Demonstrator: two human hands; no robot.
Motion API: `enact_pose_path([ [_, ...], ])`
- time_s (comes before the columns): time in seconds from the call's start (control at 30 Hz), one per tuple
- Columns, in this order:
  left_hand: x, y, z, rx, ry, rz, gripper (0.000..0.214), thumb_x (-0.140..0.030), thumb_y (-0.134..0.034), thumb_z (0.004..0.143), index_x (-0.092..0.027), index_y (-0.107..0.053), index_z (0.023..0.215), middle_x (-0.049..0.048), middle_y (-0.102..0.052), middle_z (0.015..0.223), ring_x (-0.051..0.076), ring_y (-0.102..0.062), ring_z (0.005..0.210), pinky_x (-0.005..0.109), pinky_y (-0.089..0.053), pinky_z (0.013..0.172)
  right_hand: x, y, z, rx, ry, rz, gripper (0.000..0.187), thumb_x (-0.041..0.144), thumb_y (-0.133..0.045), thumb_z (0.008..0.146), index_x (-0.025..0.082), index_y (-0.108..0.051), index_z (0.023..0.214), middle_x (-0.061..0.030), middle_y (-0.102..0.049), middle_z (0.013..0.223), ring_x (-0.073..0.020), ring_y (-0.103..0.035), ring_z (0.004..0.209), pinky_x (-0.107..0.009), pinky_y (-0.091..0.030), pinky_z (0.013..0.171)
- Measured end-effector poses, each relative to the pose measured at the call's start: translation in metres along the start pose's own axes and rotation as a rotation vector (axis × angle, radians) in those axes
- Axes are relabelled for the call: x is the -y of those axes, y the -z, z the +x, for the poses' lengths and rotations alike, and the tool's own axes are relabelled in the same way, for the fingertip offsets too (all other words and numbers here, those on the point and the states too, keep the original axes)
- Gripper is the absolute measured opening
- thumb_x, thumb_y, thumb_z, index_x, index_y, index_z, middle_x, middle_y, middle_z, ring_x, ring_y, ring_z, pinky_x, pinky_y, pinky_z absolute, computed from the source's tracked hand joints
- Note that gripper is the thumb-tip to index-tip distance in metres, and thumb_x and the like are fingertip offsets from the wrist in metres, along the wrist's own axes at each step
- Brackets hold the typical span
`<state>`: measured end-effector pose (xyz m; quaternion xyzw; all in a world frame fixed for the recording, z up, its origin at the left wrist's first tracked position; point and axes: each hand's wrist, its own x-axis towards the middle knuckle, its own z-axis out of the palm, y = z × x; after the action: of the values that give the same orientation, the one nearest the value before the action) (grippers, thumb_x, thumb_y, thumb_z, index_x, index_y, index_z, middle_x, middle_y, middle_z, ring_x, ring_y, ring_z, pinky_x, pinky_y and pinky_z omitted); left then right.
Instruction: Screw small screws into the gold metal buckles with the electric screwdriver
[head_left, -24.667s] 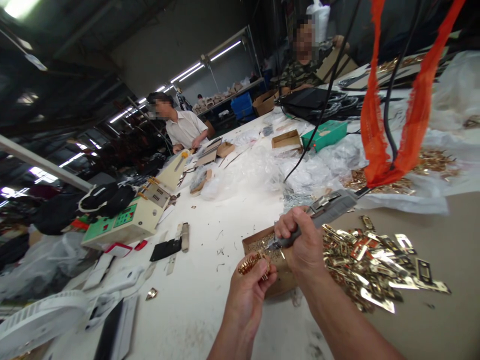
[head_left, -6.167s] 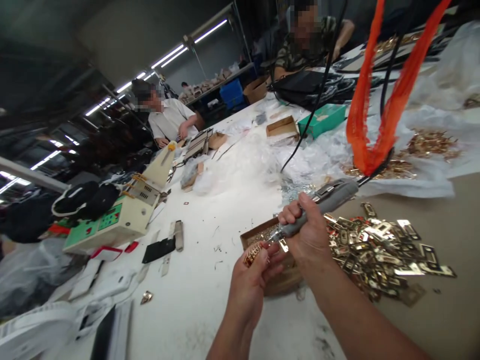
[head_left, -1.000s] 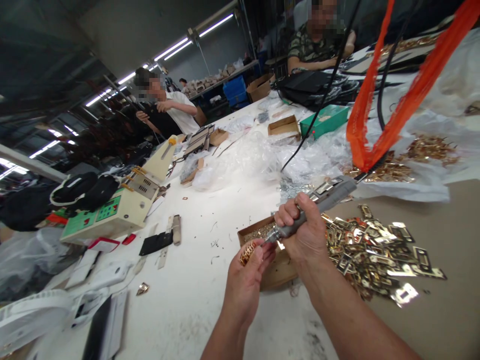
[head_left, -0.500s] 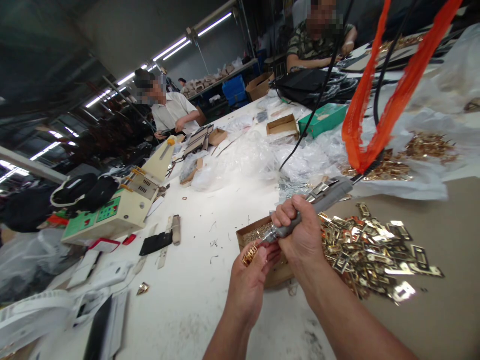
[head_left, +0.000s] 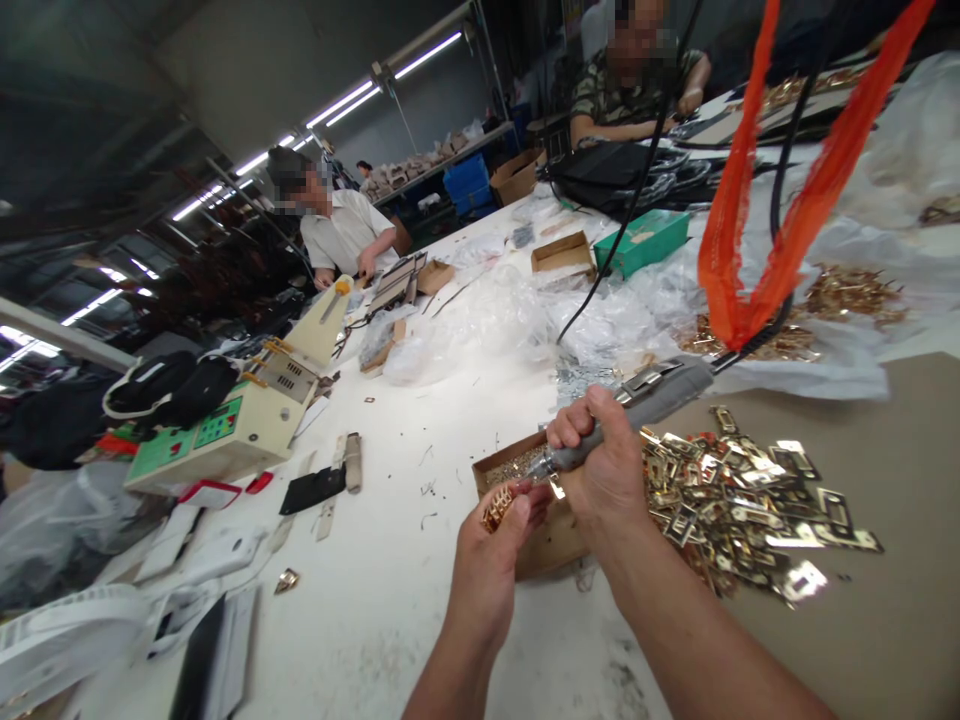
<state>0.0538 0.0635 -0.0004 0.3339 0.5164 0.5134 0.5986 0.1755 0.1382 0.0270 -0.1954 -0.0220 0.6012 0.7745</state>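
Observation:
My right hand [head_left: 609, 465] is wrapped round a grey electric screwdriver [head_left: 664, 390], which hangs from an orange strap [head_left: 731, 270]. The driver slopes down to the left, its tip at the fingers of my left hand [head_left: 487, 555]. That hand is closed on gold metal fittings [head_left: 496, 510]; several show beside the thumb. Exactly where the bit sits is hidden by the fingers. A small gold plate [head_left: 556, 486] shows between the two hands, and I cannot tell what supports it. Beneath them stands an open cardboard box [head_left: 551, 550] with small screws [head_left: 517, 466] in it.
To the right, gold rectangular fittings [head_left: 735, 500] lie heaped on brown board [head_left: 900, 480]. Clear plastic bags [head_left: 487, 320] and a green box [head_left: 643, 243] lie farther back. A cream machine [head_left: 232, 430] stands left. Two people [head_left: 349, 230] sit across the table. A black cable [head_left: 637, 200] hangs down.
A small gold plate now shows between my hands, where it was not visible before. My left hand has shifted slightly left; the driver stays in my right hand.

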Motion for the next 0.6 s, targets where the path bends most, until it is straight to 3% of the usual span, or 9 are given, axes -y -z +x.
enact_pose_path([
  [0.2, -0.005, 0.008, -0.002, -0.071, -0.029, 0.128, 0.036, -0.039, -0.076, 0.088, -0.013, -0.07, 0.112, 0.0161, -0.077, 0.113, 0.03, -0.073, 0.108, 0.047, -0.053, 0.104, -0.001, 0.003, 0.008, -0.049, 0.068, -0.054, 0.042, 0.039, -0.086, 0.071, 0.021, -0.048, 0.072, 0.0098, -0.045, 0.057, -0.0071, -0.043, 0.047, -0.021, -0.042, 0.047],
  [0.33, -0.024, 0.003, -0.014, -0.155, -0.105, 0.287, 0.039, -0.041, -0.076, 0.086, -0.015, -0.07, 0.114, 0.0165, -0.077, 0.114, 0.027, -0.076, 0.091, 0.037, -0.062, 0.08, -0.009, 0.009, 0.019, -0.203, 0.175, -0.196, 0.039, 0.04, -0.087, 0.07, 0.021, -0.054, 0.077, 0.0092, -0.05, 0.054, -0.0092, -0.047, 0.046, -0.021, -0.042, 0.044],
  [0.43, -0.04, -0.019, -0.024, -0.078, -0.09, 0.322, 0.043, -0.043, -0.075, 0.086, -0.016, -0.069, 0.119, 0.017, -0.076, 0.118, 0.024, -0.076, 0.077, 0.03, -0.06, 0.059, -0.018, 0.017, 0.026, -0.255, 0.125, -0.232, 0.039, 0.045, -0.085, 0.071, 0.021, -0.055, 0.075, 0.0084, -0.052, 0.053, -0.0102, -0.049, 0.044, -0.022, -0.042, 0.043],
  [0.6, -0.052, -0.074, -0.024, 0.131, -0.004, 0.381, 0.052, -0.046, -0.078, 0.082, -0.014, -0.069, 0.123, 0.0161, -0.08, 0.101, 0.019, -0.071, 0.058, 0.028, -0.057, 0.051, -0.025, 0.029, 0.034, -0.183, -0.02, -0.336, 0.041, 0.05, -0.079, 0.08, 0.018, -0.058, 0.068, 0.0034, -0.056, 0.053, -0.0118, -0.053, 0.045, -0.024, -0.045, 0.045],
])
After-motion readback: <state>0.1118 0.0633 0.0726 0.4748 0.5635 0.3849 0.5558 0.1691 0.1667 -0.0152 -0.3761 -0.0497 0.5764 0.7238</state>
